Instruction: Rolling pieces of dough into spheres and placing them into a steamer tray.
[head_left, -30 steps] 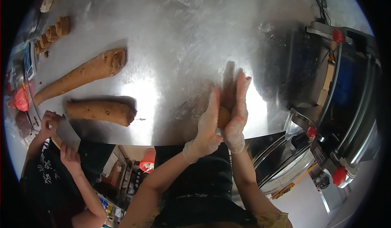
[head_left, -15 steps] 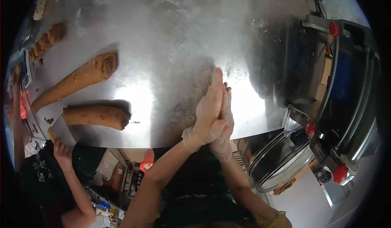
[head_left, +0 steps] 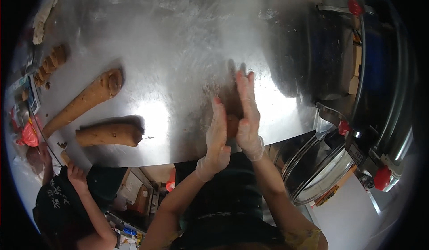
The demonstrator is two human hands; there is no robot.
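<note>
Both my hands wear clear thin gloves and are held upright over the near edge of the steel table [head_left: 187, 71]. My left hand [head_left: 217, 131] and my right hand [head_left: 248, 109] stand a little apart, palms facing, fingers stretched out and open. A small brown piece of dough [head_left: 232, 126] shows between the palms, partly hidden by them; whether it touches them or rests on the table I cannot tell. To the left lie a long, thick roll of brown dough [head_left: 87, 99] and a shorter dough log [head_left: 109, 134], both dotted with darker bits.
A co-worker's hand [head_left: 77, 178] is at the table's left edge, near a pink plastic bag [head_left: 29, 136]. Cut dough pieces [head_left: 52, 62] sit at the far left. A dark machine with red knobs [head_left: 382, 178] stands at right, above a round metal pan [head_left: 324, 181].
My hands were pressed together; now they have parted, and the small dough piece between them shows. The co-worker's other arm has come down nearer the table edge. The whole view has shifted slightly.
</note>
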